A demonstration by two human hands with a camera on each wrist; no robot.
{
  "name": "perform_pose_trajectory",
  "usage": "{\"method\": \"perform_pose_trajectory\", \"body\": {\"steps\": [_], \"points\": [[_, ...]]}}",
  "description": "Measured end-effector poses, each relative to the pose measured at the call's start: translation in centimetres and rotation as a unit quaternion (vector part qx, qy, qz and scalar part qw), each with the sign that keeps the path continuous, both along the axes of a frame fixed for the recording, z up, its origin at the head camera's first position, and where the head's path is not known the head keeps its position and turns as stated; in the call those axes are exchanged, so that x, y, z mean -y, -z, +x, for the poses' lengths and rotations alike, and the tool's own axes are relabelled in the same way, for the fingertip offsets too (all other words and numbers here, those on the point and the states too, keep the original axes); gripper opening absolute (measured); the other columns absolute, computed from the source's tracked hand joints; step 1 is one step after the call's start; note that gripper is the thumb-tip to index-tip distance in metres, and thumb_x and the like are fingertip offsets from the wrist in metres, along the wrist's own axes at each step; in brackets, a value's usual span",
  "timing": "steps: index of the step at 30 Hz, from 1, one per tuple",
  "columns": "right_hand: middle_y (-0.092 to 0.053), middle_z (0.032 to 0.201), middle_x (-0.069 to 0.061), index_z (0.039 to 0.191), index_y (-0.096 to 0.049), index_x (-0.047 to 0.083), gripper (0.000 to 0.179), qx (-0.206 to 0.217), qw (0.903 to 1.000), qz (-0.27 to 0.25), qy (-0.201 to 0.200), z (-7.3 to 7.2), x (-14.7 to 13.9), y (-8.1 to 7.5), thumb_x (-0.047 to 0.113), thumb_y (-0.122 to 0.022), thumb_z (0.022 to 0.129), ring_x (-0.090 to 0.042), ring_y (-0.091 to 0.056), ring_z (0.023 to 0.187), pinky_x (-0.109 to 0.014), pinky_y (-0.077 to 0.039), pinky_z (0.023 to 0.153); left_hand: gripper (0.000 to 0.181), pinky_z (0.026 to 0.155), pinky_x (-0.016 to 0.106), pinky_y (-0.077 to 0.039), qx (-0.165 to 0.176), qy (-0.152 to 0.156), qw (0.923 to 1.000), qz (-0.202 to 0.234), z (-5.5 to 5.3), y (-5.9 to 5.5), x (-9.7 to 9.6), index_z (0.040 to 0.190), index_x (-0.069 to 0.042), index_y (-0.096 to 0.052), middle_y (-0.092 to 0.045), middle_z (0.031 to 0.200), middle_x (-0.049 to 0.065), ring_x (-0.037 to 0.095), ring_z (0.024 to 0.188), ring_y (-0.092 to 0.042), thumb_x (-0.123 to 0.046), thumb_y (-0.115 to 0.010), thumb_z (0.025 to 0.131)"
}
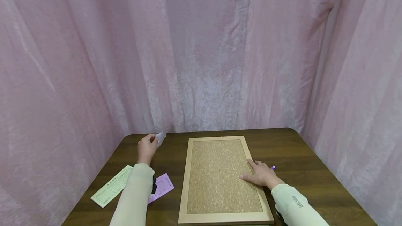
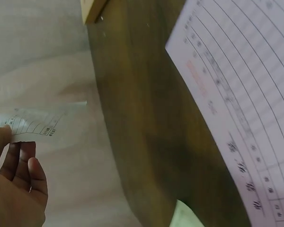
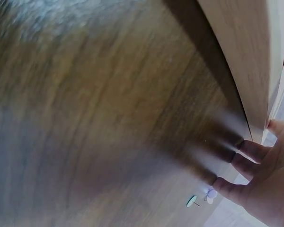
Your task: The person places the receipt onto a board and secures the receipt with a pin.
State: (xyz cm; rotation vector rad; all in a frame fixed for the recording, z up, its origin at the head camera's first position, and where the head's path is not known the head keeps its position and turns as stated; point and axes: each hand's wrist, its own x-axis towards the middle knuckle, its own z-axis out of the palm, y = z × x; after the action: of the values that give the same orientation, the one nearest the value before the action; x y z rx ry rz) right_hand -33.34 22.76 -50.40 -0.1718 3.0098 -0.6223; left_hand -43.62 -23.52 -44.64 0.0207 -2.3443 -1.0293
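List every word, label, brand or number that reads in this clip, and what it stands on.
"Le...", rest unclear: right sleeve.
Too small: print on the green form.
Too blurred: black and red characters on the purple form.
Too small: print on the pale slip in the left hand.

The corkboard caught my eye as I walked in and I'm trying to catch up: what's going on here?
A person pinches a pale paper slip in the left hand. The right hand rests on the right edge of the corkboard, which lies flat on the table. A green slip and a purple slip lie left of the board; a green pushpin is near the right hand.
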Motion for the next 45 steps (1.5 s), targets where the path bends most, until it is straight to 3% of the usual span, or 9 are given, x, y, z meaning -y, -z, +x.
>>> {"method": "perform_pose_trajectory", "body": {"steps": [8, 15, 21, 29, 39, 45], "points": [[-0.042, 0.143, -0.033, 0.151, -0.042, 0.007, 0.092, 0.0, 1.0, -0.006, 0.003, -0.5, -0.1, 0.0, 0.065, -0.066, 0.084, -0.056, -0.037, 0.13, -0.078, -0.027, 0.096, 0.01, 0.075, 0.047, -0.047, -0.006, 0.036, 0.9993, -0.008, 0.1, -1.6, -2.8, 0.094, 0.0, -0.072, -0.068, 0.085, 0.014, 0.034, 0.082, -0.062, -0.01, -0.069, 0.092], [-0.044, 0.142, -0.032, 0.15, -0.043, 0.006, 0.09, -0.012, 0.9999, -0.002, 0.003, -0.5, 0.0, -0.1, 0.064, -0.066, 0.084, -0.055, -0.04, 0.129, -0.08, -0.025, 0.096, 0.018, 0.076, 0.05, -0.05, -0.037, 0.012, 0.999, -0.023, 0.2, -2.3, -3.9, 0.105, 0.002, -0.073, -0.072, 0.092, 0.018, 0.038, 0.085, -0.066, -0.002, -0.066, 0.089], [-0.045, 0.142, -0.032, 0.15, -0.043, 0.007, 0.09, -0.011, 0.9999, 0.002, 0.001, -0.5, 0.0, -0.1, 0.065, -0.065, 0.084, -0.055, -0.04, 0.129, -0.081, -0.025, 0.095, 0.017, 0.075, 0.05, -0.052, -0.034, 0.015, 0.9989, -0.029, 0.3, -2.2, -4.0, 0.105, 0.001, -0.074, -0.073, 0.095, 0.018, 0.036, 0.085, -0.067, -0.002, -0.066, 0.091], [-0.05, 0.136, -0.031, 0.146, -0.049, 0.005, 0.081, -0.025, 0.9996, 0.01, 0.011, -1.0, 0.2, 0.0, 0.06, -0.064, 0.088, -0.054, -0.047, 0.122, -0.077, -0.032, 0.092, 0.014, 0.077, 0.048, -0.051, -0.016, 0.052, 0.9984, -0.015, 0.1, -2.2, -4.9, 0.102, 0.002, -0.073, -0.071, 0.091, 0.017, 0.034, 0.085, -0.065, -0.006, -0.069, 0.091], [-0.057, 0.129, -0.027, 0.137, -0.057, 0.001, 0.06, -0.088, 0.9961, 0.002, 0.0, -1.7, 1.0, -0.6, 0.044, -0.064, 0.095, -0.047, -0.054, 0.118, -0.067, -0.043, 0.091, 0.021, 0.082, 0.045, -0.052, 0.043, 0.112, 0.9926, 0.018, 0.3, -3.2, -7.4, 0.114, -0.001, -0.071, -0.069, 0.107, 0.016, 0.03, 0.099, -0.064, -0.012, -0.065, 0.097], [-0.059, 0.128, -0.024, 0.136, -0.058, 0.001, 0.056, -0.096, 0.9953, -0.016, 0.0, -2.4, 2.0, -1.4, 0.039, -0.066, 0.095, -0.043, -0.057, 0.116, -0.059, -0.049, 0.088, 0.018, 0.081, 0.044, -0.052, 0.028, 0.134, 0.9903, 0.022, 0.3, -3.4, -9.2, 0.11, -0.001, -0.072, -0.069, 0.104, 0.015, 0.029, 0.096, -0.064, -0.01, -0.067, 0.096]]}}
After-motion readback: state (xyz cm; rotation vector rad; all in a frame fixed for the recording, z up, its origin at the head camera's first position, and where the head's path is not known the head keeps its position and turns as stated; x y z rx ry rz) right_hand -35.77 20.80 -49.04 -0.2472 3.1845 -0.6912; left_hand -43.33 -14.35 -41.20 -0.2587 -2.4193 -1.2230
